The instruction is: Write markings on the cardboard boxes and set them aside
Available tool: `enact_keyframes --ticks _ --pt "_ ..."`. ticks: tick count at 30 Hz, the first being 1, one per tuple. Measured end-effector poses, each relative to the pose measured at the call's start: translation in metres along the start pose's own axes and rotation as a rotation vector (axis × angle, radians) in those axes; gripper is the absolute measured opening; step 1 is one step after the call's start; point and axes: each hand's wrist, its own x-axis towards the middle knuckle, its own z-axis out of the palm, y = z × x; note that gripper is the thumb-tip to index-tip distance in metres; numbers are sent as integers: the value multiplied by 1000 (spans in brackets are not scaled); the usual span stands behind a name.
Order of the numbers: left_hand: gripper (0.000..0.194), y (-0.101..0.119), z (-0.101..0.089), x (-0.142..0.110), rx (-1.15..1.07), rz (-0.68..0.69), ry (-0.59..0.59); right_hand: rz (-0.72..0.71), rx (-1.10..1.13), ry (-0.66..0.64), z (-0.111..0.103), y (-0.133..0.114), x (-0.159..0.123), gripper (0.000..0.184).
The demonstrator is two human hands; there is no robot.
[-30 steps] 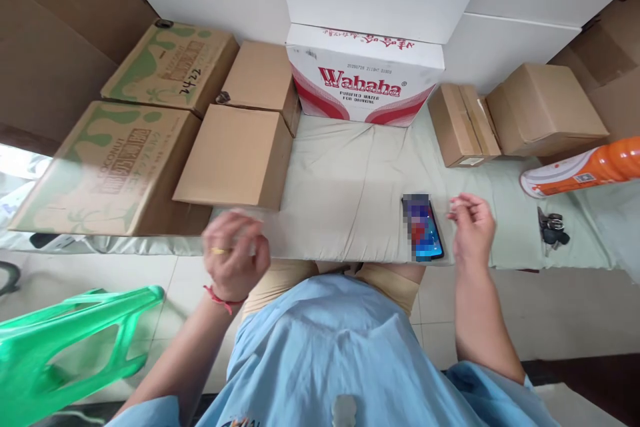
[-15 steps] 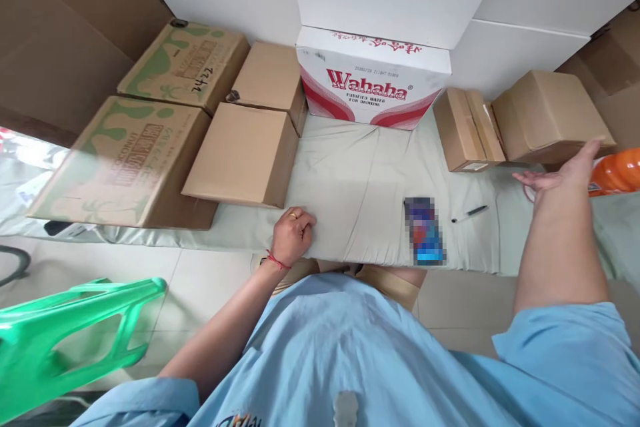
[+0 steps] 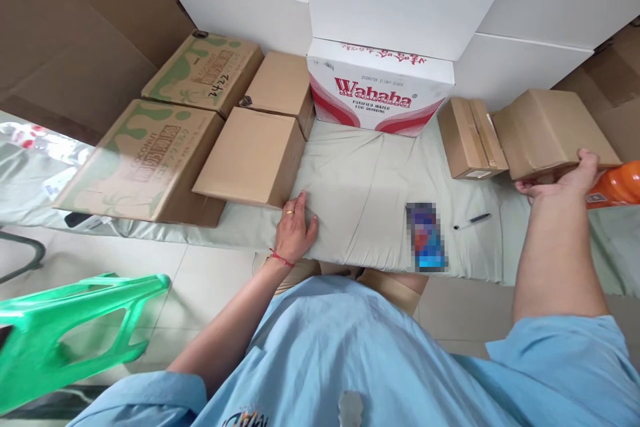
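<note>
My left hand (image 3: 296, 230) lies palm down on the pale green cloth (image 3: 350, 213), fingers stretched out and thumb apart, with nothing in it. Its fingertips are close to the front corner of a plain cardboard box (image 3: 250, 157). At the right, my right hand (image 3: 567, 180) grips the lower front edge of a larger cardboard box (image 3: 560, 127), palm turned up. The thumb is against the front edge; the fingers are partly hidden below it. An orange bottle (image 3: 617, 185) lies just right of that wrist. A narrow taped box (image 3: 470, 137) stands left of the gripped one.
A Wahaha carton (image 3: 380, 97) stands at the back against white panels. Two coconut-print cartons (image 3: 140, 160) and another plain box (image 3: 280, 83) are at the left. A phone (image 3: 426, 237) and pen (image 3: 473, 221) lie near the front edge. A green stool (image 3: 85, 320) stands lower left.
My left hand has uncurled and flattened on the cloth. My right hand has closed at the larger box's lower edge, and that box has shifted slightly towards me. The view has tilted a little.
</note>
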Motion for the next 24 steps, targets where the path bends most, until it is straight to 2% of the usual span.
enact_keyframes --ticks 2,3,7,10,12,14,17,21,24 --pt "67 -1 1 -1 -14 -14 -2 221 90 50 2 6 -24 72" --pt "64 -1 1 -1 -23 -19 -7 256 151 107 3 7 -38 70" --pt "51 1 -1 0 -63 -24 -18 254 465 349 13 1 -98 55" --pt "47 3 -3 2 -101 -33 -16 268 648 424 28 -27 -140 54" --pt "45 4 -4 3 -138 -48 -9 249 699 409 41 -53 -167 49" --pt "43 3 -5 4 -187 -68 -2 186 719 330 55 -79 -195 34" --pt "39 4 -10 0 -290 -110 10 197 724 190 72 -104 -235 39" --pt "48 15 -24 -8 -481 -190 21 473 613 -25 95 -107 -274 45" --pt "60 31 -36 -14 -940 -375 12 679 560 -260 123 -101 -290 49"
